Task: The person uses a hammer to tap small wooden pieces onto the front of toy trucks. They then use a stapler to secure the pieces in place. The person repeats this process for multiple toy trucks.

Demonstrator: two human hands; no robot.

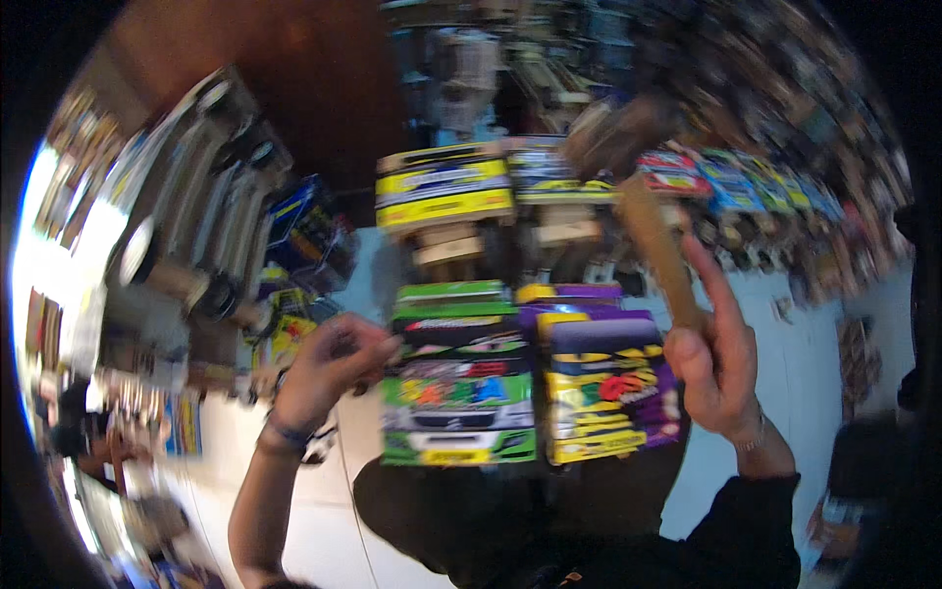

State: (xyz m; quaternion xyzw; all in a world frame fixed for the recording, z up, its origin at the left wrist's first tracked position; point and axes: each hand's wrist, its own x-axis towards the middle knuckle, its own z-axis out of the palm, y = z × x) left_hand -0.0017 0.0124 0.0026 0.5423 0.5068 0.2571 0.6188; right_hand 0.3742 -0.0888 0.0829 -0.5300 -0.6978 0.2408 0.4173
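My right hand (714, 378) is closed on the flat wooden handle of a hammer (655, 250), forefinger stretched along it. The hammer's brown head (620, 137) is smeared by motion. Beside the left edge of a green toy truck (457, 393) is my left hand (329, 365), fingers curled and tips pressed together; what they pinch, if anything, cannot be made out. Colourful printed panels cover this truck's front. Close on its right stands a purple and yellow toy truck (608, 388), leaning slightly. Both are in front of my dark-clothed legs.
More toy trucks stand beyond, including a yellow and white one (444, 191) and a red one (675, 175). At the left are wooden truck bodies with wheels (182, 270) and a dark blue truck (304, 231). Pale tiles (775, 344) cover the floor. Many blurred pieces fill the far side.
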